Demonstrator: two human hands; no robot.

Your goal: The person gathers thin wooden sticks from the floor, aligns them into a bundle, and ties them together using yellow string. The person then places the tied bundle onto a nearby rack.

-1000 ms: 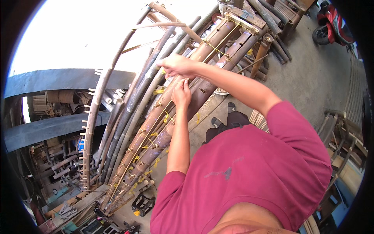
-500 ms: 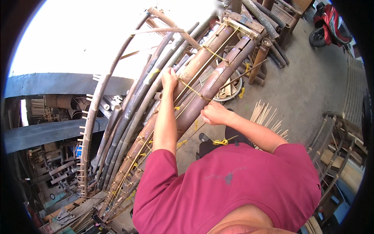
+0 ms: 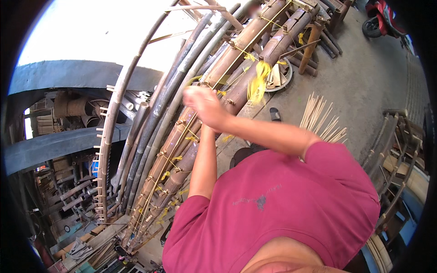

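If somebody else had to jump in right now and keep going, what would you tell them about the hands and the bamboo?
Right hand: raised across the big brown bamboo poles, motion-blurred; grip unclear.
Left hand: hidden behind the right one; only its forearm shows.
Yellow string: loose bunch hanging off the poles just right of the hands.
Done: small yellow ties already sit along the lower poles.
Left: judging by that loose bunch, the spot by the hands looks untied.
Thin bamboo sticks lie on the floor to the right.

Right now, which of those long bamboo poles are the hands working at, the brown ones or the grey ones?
The brown bamboo poles tied with yellow string. The hands meet right over them, while the thinner grey curved poles lie untouched further to the person's left.
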